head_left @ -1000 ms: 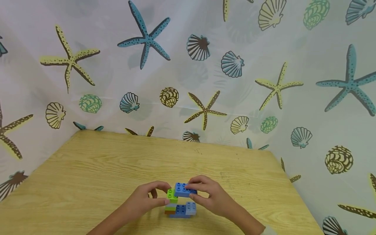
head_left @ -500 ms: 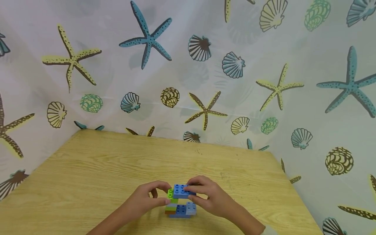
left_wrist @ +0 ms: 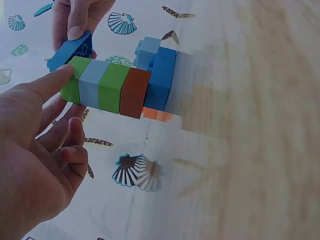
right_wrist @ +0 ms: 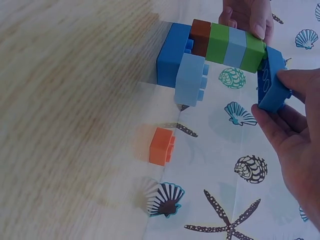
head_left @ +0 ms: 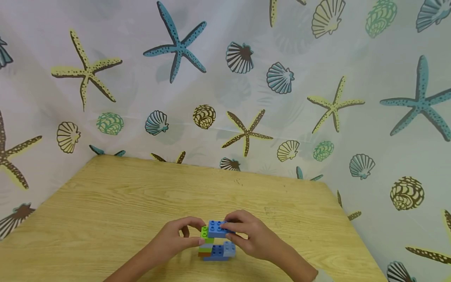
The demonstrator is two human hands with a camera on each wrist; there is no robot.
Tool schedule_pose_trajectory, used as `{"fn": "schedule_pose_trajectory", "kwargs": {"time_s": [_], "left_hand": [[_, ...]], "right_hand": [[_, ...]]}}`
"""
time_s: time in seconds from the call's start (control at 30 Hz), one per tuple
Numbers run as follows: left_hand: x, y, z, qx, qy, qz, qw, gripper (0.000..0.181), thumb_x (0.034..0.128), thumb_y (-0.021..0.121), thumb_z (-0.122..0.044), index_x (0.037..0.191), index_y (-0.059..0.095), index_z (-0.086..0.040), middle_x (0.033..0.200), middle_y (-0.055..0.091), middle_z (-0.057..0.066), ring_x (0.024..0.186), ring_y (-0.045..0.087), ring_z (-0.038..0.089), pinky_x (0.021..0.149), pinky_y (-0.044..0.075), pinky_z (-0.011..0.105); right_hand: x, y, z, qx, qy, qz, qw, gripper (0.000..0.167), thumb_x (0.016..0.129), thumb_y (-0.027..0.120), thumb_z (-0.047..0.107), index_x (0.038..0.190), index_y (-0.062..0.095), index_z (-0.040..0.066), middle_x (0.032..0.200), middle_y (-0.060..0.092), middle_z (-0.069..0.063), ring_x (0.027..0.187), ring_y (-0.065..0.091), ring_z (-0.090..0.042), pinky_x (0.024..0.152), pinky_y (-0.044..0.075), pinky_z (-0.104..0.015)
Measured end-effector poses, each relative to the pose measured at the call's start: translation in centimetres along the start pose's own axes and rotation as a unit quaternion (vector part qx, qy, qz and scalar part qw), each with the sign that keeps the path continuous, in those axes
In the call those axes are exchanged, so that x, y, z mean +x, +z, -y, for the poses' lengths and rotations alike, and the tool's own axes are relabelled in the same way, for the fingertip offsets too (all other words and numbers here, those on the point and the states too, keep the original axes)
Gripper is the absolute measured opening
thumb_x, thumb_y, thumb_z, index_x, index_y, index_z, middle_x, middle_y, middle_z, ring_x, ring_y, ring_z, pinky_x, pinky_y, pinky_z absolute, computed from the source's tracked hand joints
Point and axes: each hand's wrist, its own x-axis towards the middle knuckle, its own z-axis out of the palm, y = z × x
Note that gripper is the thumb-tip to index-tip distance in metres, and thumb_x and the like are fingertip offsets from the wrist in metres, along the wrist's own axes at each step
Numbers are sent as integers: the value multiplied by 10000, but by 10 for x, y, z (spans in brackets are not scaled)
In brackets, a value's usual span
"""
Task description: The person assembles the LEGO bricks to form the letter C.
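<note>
My left hand (head_left: 170, 239) pinches the top lime-green brick (left_wrist: 75, 82) of a small tower between thumb and fingers. Beneath it come a pale blue brick (left_wrist: 93, 80), another green brick (left_wrist: 112, 87) and a brown brick (left_wrist: 134, 92). These stand on one end of a blue base brick (right_wrist: 172, 55), whose other end carries a light blue brick (right_wrist: 190, 80). My right hand (head_left: 251, 235) grips a blue brick (head_left: 215, 231) by its right end, level over the base. Its left end overlaps the top green brick; whether the two are fully joined I cannot tell.
A loose orange brick (right_wrist: 160, 146) lies on the wooden table (head_left: 158, 184), beyond the base in the left wrist view and hidden in the head view. A curtain (head_left: 211, 90) printed with shells and starfish hangs along the table's back and sides.
Within the last second the blue brick in my right hand has shifted slightly left and down over the top green brick. Since half a second ago, both hands are nearly still.
</note>
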Motion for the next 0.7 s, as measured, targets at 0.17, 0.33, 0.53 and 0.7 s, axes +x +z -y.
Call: {"fn": "schedule_pose_trajectory", "kwargs": {"time_s": [0.17, 0.33, 0.53, 0.7], "left_hand": [[0, 1, 0, 12, -1, -4, 10000, 365, 895, 767, -373, 1189, 688, -170, 1114, 672, 41, 838, 504, 206, 633, 456, 295], [0, 1, 0, 45, 14, -22, 10000, 372, 892, 770, -374, 1196, 694, -173, 1118, 680, 36, 837, 506, 203, 619, 455, 287], [1, 0, -1, 77, 30, -41, 10000, 376, 891, 771, -374, 1195, 692, -169, 1114, 679, 39, 832, 509, 202, 616, 454, 282], [2, 2, -2, 116, 24, -52, 9999, 372, 889, 774, -374, 1188, 692, -169, 1107, 677, 40, 822, 513, 199, 622, 456, 284]], "right_hand": [[1, -2, 2, -70, -5, 28, 10000, 257, 915, 730, 40, 1172, 735, 37, 1160, 637, -99, 1028, 604, -176, 852, 525, -210], [2, -5, 5, -233, -34, 164, 9996, 254, 917, 725, 33, 1170, 737, 36, 1162, 638, -105, 1038, 599, -183, 860, 522, -213], [5, -7, 5, -558, -149, 342, 9977, 261, 912, 733, 41, 1173, 734, 53, 1156, 638, -90, 1026, 592, -181, 855, 522, -237], [6, -11, 5, -469, -69, 476, 9977, 269, 924, 722, 50, 1194, 728, 56, 1161, 639, -99, 1051, 602, -198, 878, 530, -262]]}}
